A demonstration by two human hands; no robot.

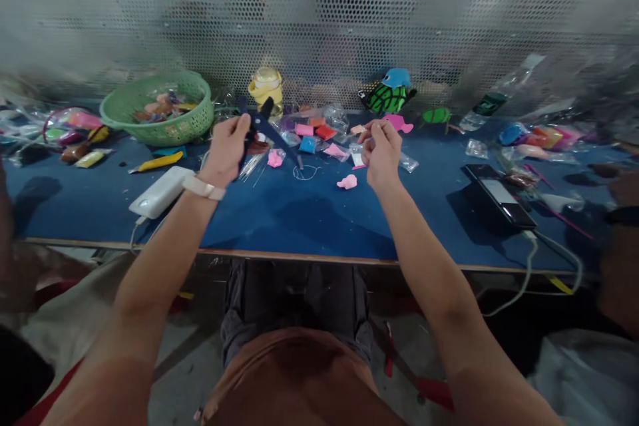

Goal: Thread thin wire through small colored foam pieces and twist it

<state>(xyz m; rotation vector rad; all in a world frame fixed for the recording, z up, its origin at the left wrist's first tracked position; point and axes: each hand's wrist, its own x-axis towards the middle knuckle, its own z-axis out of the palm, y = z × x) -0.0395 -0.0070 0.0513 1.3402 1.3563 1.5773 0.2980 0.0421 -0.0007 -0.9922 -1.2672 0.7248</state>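
Observation:
At the middle left, my left hand (227,146) is closed at the edge of a dark hinged tool with splayed legs (274,132); one leg slants down to the table. Thin pale wires or sticks (253,166) and a crumpled pink clay lump (274,158) lie beside it. My right hand (383,153) hangs over the table with its fingers curled in a pinch; what they hold is too small to make out. A pink fish-like shape (398,122) shows behind it. Left of the wrist lies a shaped pink clay piece (347,182).
A green basket (154,133) stands back left, near a white power bank (162,193). Packets of coloured clay (308,144) lie centrally. A turtle figure (387,98), a bottle (492,103) and a phone (499,194) are on the right. Perforated metal (319,26) closes the back.

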